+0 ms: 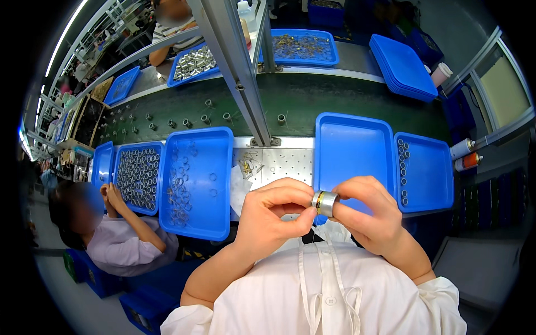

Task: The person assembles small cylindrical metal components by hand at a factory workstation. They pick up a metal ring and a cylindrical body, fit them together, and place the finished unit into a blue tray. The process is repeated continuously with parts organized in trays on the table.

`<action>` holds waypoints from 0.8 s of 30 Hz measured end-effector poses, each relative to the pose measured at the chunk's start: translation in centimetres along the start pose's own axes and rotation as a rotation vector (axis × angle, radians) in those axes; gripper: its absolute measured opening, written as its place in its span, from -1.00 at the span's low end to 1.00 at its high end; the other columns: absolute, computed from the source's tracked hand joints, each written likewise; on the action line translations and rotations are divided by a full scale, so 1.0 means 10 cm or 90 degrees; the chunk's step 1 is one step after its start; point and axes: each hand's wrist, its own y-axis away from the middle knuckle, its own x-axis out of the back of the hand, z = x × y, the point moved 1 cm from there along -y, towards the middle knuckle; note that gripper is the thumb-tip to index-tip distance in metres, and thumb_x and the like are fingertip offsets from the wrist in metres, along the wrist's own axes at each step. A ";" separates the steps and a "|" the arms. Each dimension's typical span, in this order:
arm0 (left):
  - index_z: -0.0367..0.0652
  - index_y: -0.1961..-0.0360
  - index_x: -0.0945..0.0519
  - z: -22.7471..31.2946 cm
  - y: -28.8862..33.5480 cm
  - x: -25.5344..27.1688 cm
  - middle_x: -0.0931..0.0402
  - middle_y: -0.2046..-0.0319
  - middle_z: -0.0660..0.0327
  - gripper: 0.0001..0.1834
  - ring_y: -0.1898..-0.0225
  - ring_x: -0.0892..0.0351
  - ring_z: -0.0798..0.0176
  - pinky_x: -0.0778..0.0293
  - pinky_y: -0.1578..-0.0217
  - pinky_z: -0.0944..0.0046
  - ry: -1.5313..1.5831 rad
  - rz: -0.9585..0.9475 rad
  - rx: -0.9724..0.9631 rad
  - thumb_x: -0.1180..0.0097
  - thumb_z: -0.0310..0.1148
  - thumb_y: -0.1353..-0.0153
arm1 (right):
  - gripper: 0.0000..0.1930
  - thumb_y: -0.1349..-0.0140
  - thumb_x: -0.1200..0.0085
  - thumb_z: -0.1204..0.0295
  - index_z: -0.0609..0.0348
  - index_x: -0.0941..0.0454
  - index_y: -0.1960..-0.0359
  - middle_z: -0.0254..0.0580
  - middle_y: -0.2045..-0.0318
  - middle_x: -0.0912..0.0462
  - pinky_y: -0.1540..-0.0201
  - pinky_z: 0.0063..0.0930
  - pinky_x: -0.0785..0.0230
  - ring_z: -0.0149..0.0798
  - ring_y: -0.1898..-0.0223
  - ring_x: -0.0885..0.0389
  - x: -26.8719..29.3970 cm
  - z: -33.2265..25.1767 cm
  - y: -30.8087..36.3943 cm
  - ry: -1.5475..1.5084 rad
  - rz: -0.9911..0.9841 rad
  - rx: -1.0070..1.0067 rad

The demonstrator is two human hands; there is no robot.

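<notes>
Sleeve [327, 204] is up in both hands, in front of the chest, just off the near left edge of the nearest blue tray [357, 124]. Metal, short, silver, with a yellow-and-dark band [319, 201] round its left end.

Grip: left hand [273, 215] has thumb and index pinching the band end; right hand [369, 215] has fingers closed on the right end. Can't tell if a right fingertip sits inside the bore; the fingers cover that end.

Handling, my read: light, stiff wall, won't squash under finger pressure. Smooth bright skin, so likely a bit slippery and prone to roll. The band looks like the more delicate part; scuffing or shifting it is the risk. Best hold: the bare silver wall right of the band, thumb opposite fingers, or by the rims. Keep squeeze light on the band.

Orientation: axis lies roughly left-right, right end perhaps a touch nearer. Band end points left, plain end right. It's stubby, so length and diameter look close and the long axis isn't strongly marked.

Around it: perforated plate [290, 162] beyond the left hand, ring tray [224, 190] farther left, green belt [340, 92] across the far side.
</notes>
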 end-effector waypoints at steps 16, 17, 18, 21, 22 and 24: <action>-0.32 0.45 -0.57 0.01 -0.05 0.01 -0.51 0.38 0.15 -0.81 0.41 -0.54 0.33 -0.52 0.35 0.42 -0.204 0.097 -0.224 -0.17 -0.68 0.20 | -0.73 0.20 -0.25 0.64 0.27 -0.51 0.38 -0.10 0.35 -0.50 0.45 -0.47 -0.37 -0.17 0.45 -0.49 -0.06 -0.04 -0.10 -0.051 0.011 -0.100; -0.34 0.43 -0.57 0.01 -0.05 0.02 -0.51 0.37 0.15 -0.81 0.39 -0.54 0.34 -0.53 0.32 0.42 -0.118 0.088 -0.157 -0.16 -0.69 0.17 | -0.73 0.20 -0.24 0.64 0.27 -0.51 0.38 -0.09 0.35 -0.50 0.44 -0.46 -0.38 -0.17 0.44 -0.49 -0.05 -0.02 -0.11 -0.048 0.009 -0.084; -0.36 0.42 -0.57 0.00 -0.04 0.02 -0.50 0.35 0.15 -0.82 0.37 -0.54 0.35 -0.55 0.29 0.41 -0.032 0.080 -0.088 -0.15 -0.70 0.15 | -0.73 0.20 -0.24 0.65 0.27 -0.51 0.37 -0.09 0.35 -0.50 0.43 -0.46 -0.38 -0.16 0.43 -0.49 -0.05 -0.01 -0.11 -0.046 0.006 -0.069; -0.41 0.41 -0.55 -0.01 -0.02 0.01 -0.47 0.33 0.10 -0.79 0.36 -0.51 0.35 -0.50 0.33 0.45 -0.005 0.066 -0.051 -0.09 -0.77 0.17 | -0.72 0.20 -0.23 0.65 0.29 -0.50 0.37 -0.07 0.34 -0.49 0.41 -0.44 -0.39 -0.15 0.40 -0.50 -0.03 0.00 -0.09 -0.036 -0.010 -0.051; -0.40 0.42 -0.56 -0.02 -0.02 0.00 -0.48 0.34 0.12 -0.80 0.36 -0.51 0.35 -0.52 0.32 0.44 -0.021 0.070 -0.057 -0.11 -0.74 0.17 | -0.72 0.21 -0.24 0.64 0.28 -0.50 0.37 -0.08 0.34 -0.49 0.40 -0.43 -0.39 -0.14 0.40 -0.50 -0.03 0.01 -0.08 -0.032 -0.009 -0.042; -0.36 0.45 -0.57 -0.04 -0.01 -0.01 -0.50 0.37 0.16 -0.83 0.38 -0.53 0.35 -0.54 0.30 0.42 -0.052 0.079 -0.067 -0.16 -0.70 0.16 | -0.72 0.22 -0.25 0.63 0.28 -0.50 0.38 -0.08 0.34 -0.50 0.40 -0.42 -0.39 -0.14 0.39 -0.50 -0.04 0.02 -0.07 -0.023 -0.009 -0.024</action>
